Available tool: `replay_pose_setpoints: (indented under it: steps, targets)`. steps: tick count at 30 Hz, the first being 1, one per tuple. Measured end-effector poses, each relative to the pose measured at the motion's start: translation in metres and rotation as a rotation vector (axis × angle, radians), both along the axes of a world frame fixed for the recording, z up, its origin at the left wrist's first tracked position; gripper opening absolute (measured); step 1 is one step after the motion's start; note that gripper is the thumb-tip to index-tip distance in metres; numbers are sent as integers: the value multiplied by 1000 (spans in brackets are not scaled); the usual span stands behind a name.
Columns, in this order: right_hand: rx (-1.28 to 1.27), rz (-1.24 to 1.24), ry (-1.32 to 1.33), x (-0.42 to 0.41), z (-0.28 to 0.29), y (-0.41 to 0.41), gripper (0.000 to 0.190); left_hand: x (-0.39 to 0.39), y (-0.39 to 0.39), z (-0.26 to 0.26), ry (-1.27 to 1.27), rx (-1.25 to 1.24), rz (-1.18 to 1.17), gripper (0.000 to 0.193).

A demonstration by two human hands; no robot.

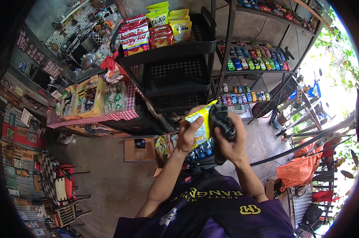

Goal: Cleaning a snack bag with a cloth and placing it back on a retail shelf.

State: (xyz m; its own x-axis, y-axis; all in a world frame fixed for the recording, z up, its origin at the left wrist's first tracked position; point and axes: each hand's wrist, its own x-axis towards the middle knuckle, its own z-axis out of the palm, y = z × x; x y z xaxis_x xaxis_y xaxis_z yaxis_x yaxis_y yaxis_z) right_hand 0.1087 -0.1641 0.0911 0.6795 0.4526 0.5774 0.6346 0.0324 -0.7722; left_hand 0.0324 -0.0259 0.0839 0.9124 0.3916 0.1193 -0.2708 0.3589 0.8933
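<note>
My left hand (pixel 189 131) grips a yellow snack packet (pixel 201 126) in front of my chest. Close beside it, my right hand (pixel 234 138) holds a crumpled black cloth (pixel 222 122) against the packet's right side. Beyond my hands stands a black tiered cart (pixel 167 53). Its top tier bears red and white tortilla chip bags (pixel 134 37), green snack bags (pixel 158 16), dark red packets (pixel 161 36) and yellow packets (pixel 181 29). Below my hands lie wrapped plastic bottles (pixel 200 151), partly hidden by my arms.
An open cardboard box (pixel 157 154) with packets is on the floor to the left. A checkered table (pixel 122 114) carries trays of sachets (pixel 88 98). Metal shelves (pixel 256 71) with toy cars (pixel 250 63) stand at the right. Black poles (pixel 304 142) cross the right side.
</note>
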Motion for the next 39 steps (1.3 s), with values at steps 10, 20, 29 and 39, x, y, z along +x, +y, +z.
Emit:
replay_pose_setpoints:
  steps: [10,20,29,39]
  targets:
    - [22,-42,-152,0,11,7,38,-7,-6,6,-59,-118,-42,54]
    - [58,-68,-200,2,21,12,36,-13,-7,-3,-25,-144,-97,60]
    - [50,-23,-223,0,24,21,36,-11,-13,-24,24,-243,-21,58]
    - [56,95,-101,-22,20,26,35,-5,-18,-1,-101,-132,107,65]
